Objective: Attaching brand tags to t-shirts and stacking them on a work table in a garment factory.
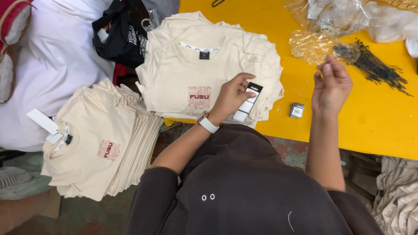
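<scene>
The folded T-shirts (pixel 191 74) on the table are soft matt cream cloth, as is the second stack (pixel 93 143) beside it. The hang tags (pixel 247 102) under the left hand (pixel 230 98) look like smooth card, black and white. The table top (pixel 374 117) is smooth, matt yellow. The bags (pixel 348 17) are thin, glossy, crinkled clear plastic, and the black tag fasteners (pixel 374 67) look like fine plastic.

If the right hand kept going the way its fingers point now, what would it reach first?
Probably the crumpled clear plastic bag on the yellow table; the right hand points up-left toward it. The bundle of black tag fasteners lies just beside. Depth is unclear.
</scene>
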